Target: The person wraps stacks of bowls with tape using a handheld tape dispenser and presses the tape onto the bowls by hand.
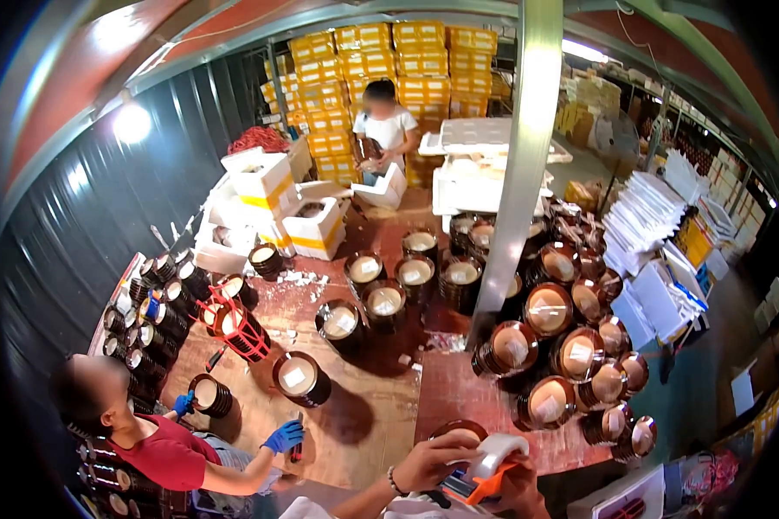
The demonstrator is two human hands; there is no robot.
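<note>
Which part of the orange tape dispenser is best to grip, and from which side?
I'd grip the orange tape dispenser by its orange body, coming from the right, where the right hand is. The pale tape roll sits uppermost and the left hand is on the opposite side, so this should leave the roll free.

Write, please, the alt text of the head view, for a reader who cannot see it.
The camera wearer's right hand holds an orange tape dispenser, the left hand close beside it. Dark bowl stacks crowd the wooden table. A person in blue gloves sits at left; another person is behind, near yellow boxes.
</note>
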